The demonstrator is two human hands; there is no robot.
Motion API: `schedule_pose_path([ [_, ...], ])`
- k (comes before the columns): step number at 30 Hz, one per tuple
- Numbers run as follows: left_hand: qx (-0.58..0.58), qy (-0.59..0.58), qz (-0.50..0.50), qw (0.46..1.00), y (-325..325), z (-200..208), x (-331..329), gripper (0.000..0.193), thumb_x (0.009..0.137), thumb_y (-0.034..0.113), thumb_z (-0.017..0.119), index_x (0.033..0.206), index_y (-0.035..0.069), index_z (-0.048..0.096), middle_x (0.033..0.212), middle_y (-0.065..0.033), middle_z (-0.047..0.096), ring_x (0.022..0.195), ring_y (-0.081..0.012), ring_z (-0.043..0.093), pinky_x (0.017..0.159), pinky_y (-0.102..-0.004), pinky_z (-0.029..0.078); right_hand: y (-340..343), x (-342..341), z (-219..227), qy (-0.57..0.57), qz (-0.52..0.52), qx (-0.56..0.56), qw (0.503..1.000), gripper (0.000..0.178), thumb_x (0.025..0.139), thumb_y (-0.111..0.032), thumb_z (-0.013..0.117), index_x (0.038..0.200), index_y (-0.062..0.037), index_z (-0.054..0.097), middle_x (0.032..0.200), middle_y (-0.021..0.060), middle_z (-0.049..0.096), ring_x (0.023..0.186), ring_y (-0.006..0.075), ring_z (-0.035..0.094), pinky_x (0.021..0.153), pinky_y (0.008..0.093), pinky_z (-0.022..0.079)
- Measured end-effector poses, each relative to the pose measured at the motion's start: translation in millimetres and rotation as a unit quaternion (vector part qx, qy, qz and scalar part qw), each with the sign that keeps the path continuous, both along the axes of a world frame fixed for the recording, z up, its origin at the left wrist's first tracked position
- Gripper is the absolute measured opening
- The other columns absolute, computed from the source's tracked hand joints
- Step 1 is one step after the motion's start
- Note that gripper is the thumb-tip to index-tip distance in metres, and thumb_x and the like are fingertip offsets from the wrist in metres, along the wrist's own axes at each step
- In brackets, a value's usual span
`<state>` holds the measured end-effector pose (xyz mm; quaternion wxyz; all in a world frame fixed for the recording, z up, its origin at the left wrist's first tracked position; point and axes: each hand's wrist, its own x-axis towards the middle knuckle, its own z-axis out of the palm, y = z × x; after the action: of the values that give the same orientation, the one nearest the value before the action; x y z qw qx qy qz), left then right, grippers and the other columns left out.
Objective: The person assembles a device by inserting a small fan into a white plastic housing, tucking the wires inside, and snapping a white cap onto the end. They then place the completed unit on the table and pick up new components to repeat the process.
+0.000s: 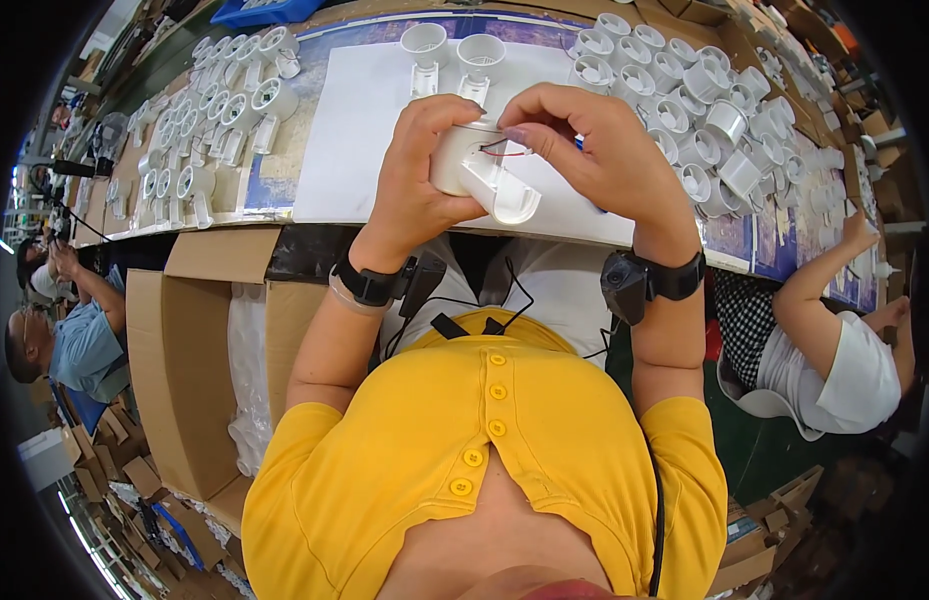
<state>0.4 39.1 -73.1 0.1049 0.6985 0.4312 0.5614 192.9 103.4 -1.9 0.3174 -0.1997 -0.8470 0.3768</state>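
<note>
A white plastic housing (454, 165), a round cup with an open half-pipe handle, is gripped by my left hand (416, 160) above the near edge of the table. Thin red and black wires (502, 153) come out of a hole in its side. My right hand (594, 145) pinches the wires between thumb and forefinger, close to the cup's rim. Just beyond my hands, two similar white housings (424, 45) stand on a white sheet (354, 130). Part of a blue thing shows behind my right fingers; its kind is hidden.
Rows of white housings (224, 110) fill the table's left side. Many white round cups (674, 90) are heaped at the right. An open cardboard box (189, 370) stands below the table at my left. Other people sit at the far left (79, 330) and right (824, 350).
</note>
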Motion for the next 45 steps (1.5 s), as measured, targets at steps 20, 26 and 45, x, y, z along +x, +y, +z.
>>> schedule_pose_path([
  [20, 0.044, 0.025, -0.038, 0.998, -5.8, 7.2, 1.3, 0.061, 0.066, 0.004, 0.082, 0.117, 0.011, 0.049, 0.128, -0.0164, 0.046, 0.112, -0.0273, 0.052, 0.089, -0.0349, 0.049, 5.2, -14.8, -23.6, 0.097, -0.058, -0.030, 0.993, 0.013, 0.082, -0.003, 0.066, 0.095, -0.0028, 0.064, 0.089, 0.0025, 0.063, 0.083, 0.0132, 0.056, 0.071, 0.0243, 0.045],
  [26, 0.021, 0.051, -0.016, 0.998, -5.9, 10.2, -0.2, 0.060, 0.067, 0.004, 0.081, 0.118, 0.012, 0.049, 0.128, -0.0171, 0.045, 0.116, -0.0274, 0.050, 0.089, -0.0346, 0.049, -2.3, -11.8, -22.3, 0.187, -0.023, 0.086, 0.978, 0.017, 0.079, -0.003, 0.069, 0.096, -0.0041, 0.065, 0.111, 0.0081, 0.060, 0.103, 0.0190, 0.055, 0.084, 0.0295, 0.044],
  [45, 0.062, 0.059, 0.068, 0.994, -5.4, 10.3, 4.7, 0.071, 0.058, 0.027, 0.086, 0.116, 0.007, 0.050, 0.111, -0.0113, 0.057, 0.100, -0.0319, 0.054, 0.086, -0.0376, 0.046, -2.6, -36.4, -28.8, 0.223, -0.040, 0.081, 0.971, 0.011, 0.082, -0.002, 0.066, 0.093, -0.0035, 0.065, 0.119, 0.0112, 0.057, 0.108, 0.0224, 0.053, 0.092, 0.0322, 0.043],
])
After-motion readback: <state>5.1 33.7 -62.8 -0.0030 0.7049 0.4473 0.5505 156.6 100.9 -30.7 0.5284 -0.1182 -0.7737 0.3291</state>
